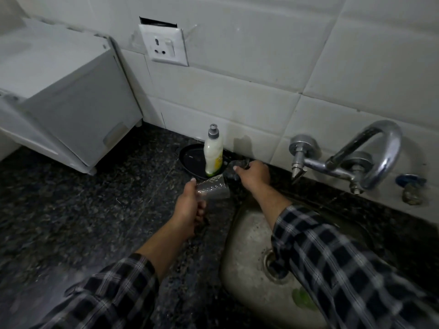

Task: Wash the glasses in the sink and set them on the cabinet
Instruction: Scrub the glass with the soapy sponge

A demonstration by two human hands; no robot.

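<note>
The left hand (190, 205) hangs over the dark stone surface (95, 210) just left of the sink (247, 233), its fingers (193, 184) curled round a clear glass (212, 188). The glass lies tilted on its side in that grip, held in the air just off the sink's far left corner, with its mouth towards the sink. The right hand (253, 175) reaches over the sink's far rim to that same corner, where its fingers close on a dark thing (231, 172) too blurred to name. Just left of that hand, beyond the sink's far left corner, a soap bottle (213, 154) stands upright in a black dish (190, 157) against the tiled wall. A chrome tap (356, 160) juts from the wall behind the sink. A green patch (303, 299) lies in the sink's near end, beside the drain (273, 264).
</note>
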